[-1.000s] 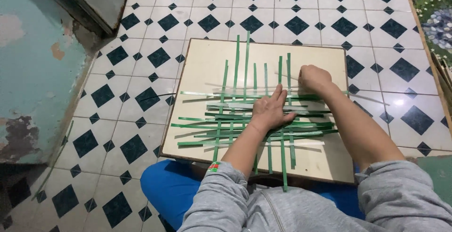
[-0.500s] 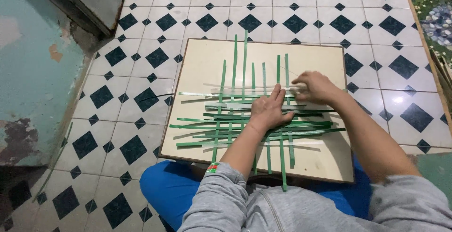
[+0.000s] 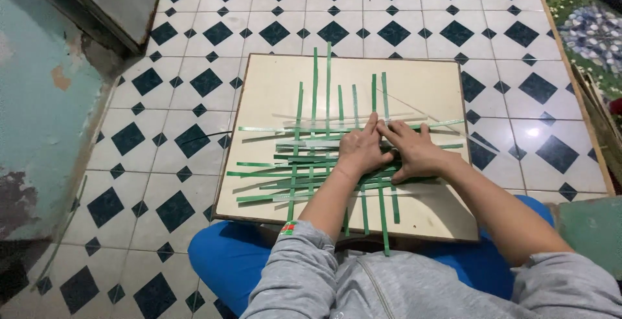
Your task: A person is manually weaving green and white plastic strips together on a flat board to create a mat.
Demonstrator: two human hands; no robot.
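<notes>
Green strips (image 3: 311, 144) under hands, board edge (image 3: 414, 66) bare

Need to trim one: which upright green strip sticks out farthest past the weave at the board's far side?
The second upright strip from the left; its tip tops all others.

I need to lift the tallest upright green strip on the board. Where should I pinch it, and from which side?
Probably pinch the tallest green strip at its free top end, coming from the far edge of the board. That end lies bare and flat, while lower down it runs into the crossing strips that the left hand and right hand press flat.
</notes>
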